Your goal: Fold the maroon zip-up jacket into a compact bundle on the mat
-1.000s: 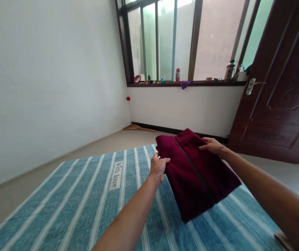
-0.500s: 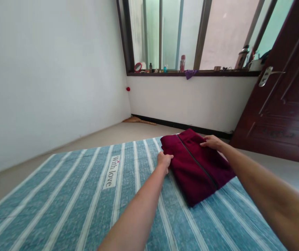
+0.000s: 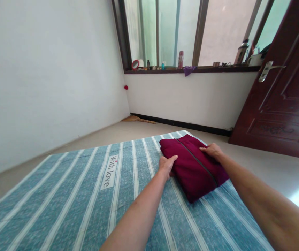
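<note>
A folded maroon garment point(image 3: 191, 170) with a dark zipper down its middle lies on the far right part of a blue-and-white striped mat point(image 3: 86, 198). My left hand point(image 3: 167, 164) is closed on the garment's left edge, thumb on top and fingers tucked under. My right hand point(image 3: 212, 151) grips the garment's far right edge, with the fingers laid over the top. Both forearms reach in from the bottom of the view.
The mat carries a white "With love" label point(image 3: 109, 171) and lies on a pale floor. A dark wooden door point(image 3: 285, 104) stands at the right. A window sill point(image 3: 191, 69) holds several small bottles and a purple cloth. A broom point(image 3: 136, 119) lies by the far wall.
The garment was held up above the mat. Both hands have lowered it, and it now lies flat on the mat. The view has tilted down slightly.
</note>
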### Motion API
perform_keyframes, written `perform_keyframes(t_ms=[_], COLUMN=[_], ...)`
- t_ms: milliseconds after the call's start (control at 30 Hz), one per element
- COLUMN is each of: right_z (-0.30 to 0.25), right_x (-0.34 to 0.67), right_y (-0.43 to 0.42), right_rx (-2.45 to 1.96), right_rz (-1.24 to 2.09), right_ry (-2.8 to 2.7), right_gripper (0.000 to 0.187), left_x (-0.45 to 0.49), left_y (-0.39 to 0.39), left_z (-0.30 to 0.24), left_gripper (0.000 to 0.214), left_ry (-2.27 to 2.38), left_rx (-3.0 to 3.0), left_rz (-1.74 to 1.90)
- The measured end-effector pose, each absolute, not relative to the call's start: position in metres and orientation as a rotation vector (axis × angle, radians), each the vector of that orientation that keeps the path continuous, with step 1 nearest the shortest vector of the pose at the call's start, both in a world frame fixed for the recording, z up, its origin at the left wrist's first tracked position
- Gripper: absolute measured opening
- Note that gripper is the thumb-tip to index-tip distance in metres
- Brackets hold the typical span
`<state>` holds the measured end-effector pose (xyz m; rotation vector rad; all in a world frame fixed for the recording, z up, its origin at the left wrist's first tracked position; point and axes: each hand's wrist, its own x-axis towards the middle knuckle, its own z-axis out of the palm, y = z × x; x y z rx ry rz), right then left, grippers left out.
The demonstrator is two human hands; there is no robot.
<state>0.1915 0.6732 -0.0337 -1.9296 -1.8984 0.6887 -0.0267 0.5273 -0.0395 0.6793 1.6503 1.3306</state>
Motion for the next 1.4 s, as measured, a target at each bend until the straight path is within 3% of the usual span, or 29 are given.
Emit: perform_keyframes(t_ms=[167, 400, 600, 767, 1067, 1233, 1400], right_z=[-0.03, -0.023, -0.001, 0.016, -0.022, -0.016, -0.027], right_x=[0.189, 0.182, 0.187, 0.188, 0.167, 0.133, 0.102], right_y=[0.668, 0.662, 0.674, 0.69, 0.663, 0.637, 0.611], right_rx=[-1.909, -1.746, -1.641, -1.663, -1.948, -1.737, -1.53], right_rz=[0.82, 0.947, 0.776, 0.628, 0.28, 0.097, 0.133], right_ry=[-1.791, -1.705, -1.716, -1.771, -1.981, -2.209, -2.51], right_gripper=[0.033, 0.02, 0.028, 0.033, 0.043, 0.053, 0.064], left_x=[-0.028, -0.031, -0.026, -0.028, -0.03, -0.02, -0.016], left_y=[0.524, 0.529, 0.538, 0.559, 0.551, 0.547, 0.544], left_z=[-0.033, -0.038, -0.024, -0.006, -0.04, -0.043, -0.045], left_gripper=[0.031, 0.033, 0.043, 0.036, 0.026, 0.026, 0.029], left_ry=[1.532, 1.425, 1.428, 1.515, 1.884, 1.949, 1.949], left_rx=[0.6, 0.611, 0.708, 0.816, 0.887, 0.924, 0.891], left_rz=[1.191, 1.349, 1.518, 1.515, 1.327, 1.286, 1.269])
